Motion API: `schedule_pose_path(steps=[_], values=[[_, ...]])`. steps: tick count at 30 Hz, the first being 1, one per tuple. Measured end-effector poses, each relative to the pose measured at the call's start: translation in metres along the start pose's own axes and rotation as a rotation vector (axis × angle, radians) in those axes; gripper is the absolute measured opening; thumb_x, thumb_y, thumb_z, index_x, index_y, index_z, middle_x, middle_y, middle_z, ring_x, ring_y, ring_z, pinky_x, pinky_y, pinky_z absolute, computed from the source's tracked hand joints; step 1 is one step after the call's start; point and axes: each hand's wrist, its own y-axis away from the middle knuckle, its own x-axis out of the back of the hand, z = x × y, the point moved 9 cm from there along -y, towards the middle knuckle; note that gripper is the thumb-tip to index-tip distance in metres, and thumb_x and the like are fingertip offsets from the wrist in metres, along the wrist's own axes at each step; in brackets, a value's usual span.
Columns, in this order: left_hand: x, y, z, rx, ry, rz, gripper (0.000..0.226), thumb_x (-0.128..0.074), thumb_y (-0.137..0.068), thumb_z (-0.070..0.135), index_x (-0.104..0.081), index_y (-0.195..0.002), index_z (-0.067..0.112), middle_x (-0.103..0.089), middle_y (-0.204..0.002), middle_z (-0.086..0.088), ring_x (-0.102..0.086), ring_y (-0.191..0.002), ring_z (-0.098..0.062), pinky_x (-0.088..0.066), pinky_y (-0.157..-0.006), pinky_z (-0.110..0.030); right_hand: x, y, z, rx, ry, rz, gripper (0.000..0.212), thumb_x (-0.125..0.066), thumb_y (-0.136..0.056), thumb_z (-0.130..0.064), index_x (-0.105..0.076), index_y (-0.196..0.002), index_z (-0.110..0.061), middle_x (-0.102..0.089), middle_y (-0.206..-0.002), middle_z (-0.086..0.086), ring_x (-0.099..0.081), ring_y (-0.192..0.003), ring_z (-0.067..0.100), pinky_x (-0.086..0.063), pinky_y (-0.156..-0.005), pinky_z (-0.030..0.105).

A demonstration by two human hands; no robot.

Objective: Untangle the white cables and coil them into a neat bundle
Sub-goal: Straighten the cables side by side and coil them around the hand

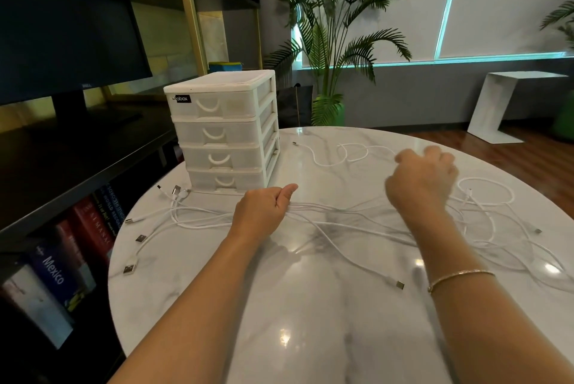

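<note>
The person's left hand [264, 209] is closing around a gathered run of thin white cables [341, 213], which are lying spread across the round white marble table [310, 337]. The right hand [422, 178] is curling over the loose loops, though I cannot tell whether it is gripping any. Pulling hard now risks tightening the crossings or dragging plugs off the edge. The white plastic four-drawer organiser [223, 132] is showing a partly legible "box" label; a blue book spine [54, 268] is reading "Mexico".
</note>
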Motion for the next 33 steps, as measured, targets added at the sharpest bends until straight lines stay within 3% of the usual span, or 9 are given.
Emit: schedule_pose_path(steps=[2, 6, 9, 11, 13, 21, 27, 29, 33], values=[[-0.001, 0.000, 0.000, 0.003, 0.002, -0.006, 0.054, -0.037, -0.097, 0.046, -0.038, -0.048, 0.023, -0.046, -0.050, 0.008, -0.051, -0.061, -0.021, -0.044, -0.065, -0.034, -0.004, 0.013, -0.038, 0.215, -0.199, -0.062, 0.036, -0.047, -0.088, -0.008, -0.060, -0.121, -0.013, -0.055, -0.126, 0.013, -0.047, -0.115, 0.030, -0.037, -0.098, 0.037], [-0.001, 0.000, -0.002, 0.006, 0.005, 0.005, 0.054, -0.038, -0.096, 0.049, -0.041, -0.049, 0.023, -0.052, -0.054, 0.000, -0.055, -0.064, -0.025, -0.043, -0.065, -0.035, -0.046, 0.067, -0.102, 0.571, -0.356, -0.483, 0.034, -0.054, -0.093, -0.029, -0.058, -0.125, -0.018, -0.063, -0.122, 0.001, -0.055, -0.113, 0.019, -0.040, -0.100, 0.031], [-0.002, -0.001, 0.000, -0.014, -0.012, 0.015, 0.055, -0.037, -0.096, 0.049, -0.043, -0.051, 0.019, -0.059, -0.061, -0.009, -0.057, -0.067, -0.029, -0.044, -0.065, -0.037, -0.057, 0.071, -0.106, 0.558, -0.427, -0.509, 0.026, -0.056, -0.092, -0.029, -0.066, -0.113, -0.017, -0.069, -0.110, 0.001, -0.060, -0.096, 0.015, -0.044, -0.084, 0.025], [-0.002, -0.001, 0.001, -0.017, -0.023, 0.014, 0.054, -0.037, -0.096, 0.048, -0.042, -0.050, 0.020, -0.059, -0.061, -0.008, -0.056, -0.067, -0.029, -0.044, -0.066, -0.037, -0.059, 0.067, -0.104, 0.538, -0.457, -0.519, 0.021, -0.057, -0.091, -0.024, -0.068, -0.107, -0.016, -0.070, -0.102, 0.002, -0.054, -0.082, 0.010, -0.039, -0.066, 0.017], [-0.002, -0.001, 0.001, -0.017, -0.036, 0.006, 0.054, -0.036, -0.097, 0.048, -0.039, -0.049, 0.023, -0.053, -0.057, -0.002, -0.054, -0.066, -0.027, -0.042, -0.065, -0.035, -0.062, 0.066, -0.103, 0.512, -0.492, -0.555, 0.018, -0.058, -0.090, -0.020, -0.069, -0.103, -0.015, -0.069, -0.096, 0.003, -0.053, -0.076, 0.010, -0.035, -0.057, 0.011], [-0.003, -0.001, 0.003, -0.028, -0.027, 0.009, 0.054, -0.036, -0.097, 0.047, -0.036, -0.050, 0.021, -0.042, -0.051, 0.003, -0.048, -0.064, -0.025, -0.038, -0.062, -0.034, -0.069, 0.070, -0.100, 0.442, -0.602, -0.661, 0.014, -0.054, -0.088, -0.011, -0.063, -0.096, -0.018, -0.057, -0.076, -0.010, -0.050, -0.067, 0.004, -0.039, -0.061, 0.013], [-0.003, -0.002, 0.002, -0.024, -0.038, 0.019, 0.052, -0.036, -0.097, 0.047, -0.037, -0.052, 0.022, -0.045, -0.055, 0.001, -0.048, -0.065, -0.024, -0.035, -0.061, -0.031, -0.081, 0.084, -0.098, 0.289, -0.870, -0.950, 0.008, -0.061, -0.086, -0.010, -0.060, -0.094, -0.013, -0.071, -0.085, 0.003, -0.067, -0.074, 0.016, -0.052, -0.075, 0.026], [-0.004, -0.003, 0.002, -0.016, -0.044, 0.016, 0.052, -0.035, -0.097, 0.048, -0.038, -0.052, 0.021, -0.045, -0.054, 0.002, -0.048, -0.064, -0.023, -0.035, -0.061, -0.030, -0.081, 0.086, -0.099, 0.360, -0.769, -0.953, 0.008, -0.063, -0.087, -0.013, -0.060, -0.095, -0.015, -0.071, -0.083, 0.000, -0.066, -0.068, 0.012, -0.054, -0.077, 0.028], [-0.007, -0.003, -0.001, 0.002, -0.065, 0.004, 0.054, -0.034, -0.097, 0.049, -0.047, -0.057, 0.015, -0.050, -0.057, -0.001, -0.050, -0.065, -0.024, -0.035, -0.060, -0.030, -0.078, 0.090, -0.099, 0.444, -0.594, -0.956, 0.014, -0.050, -0.095, -0.012, -0.062, -0.090, -0.018, -0.064, -0.064, -0.013, -0.054, -0.053, 0.007, -0.048, -0.058, 0.015]])
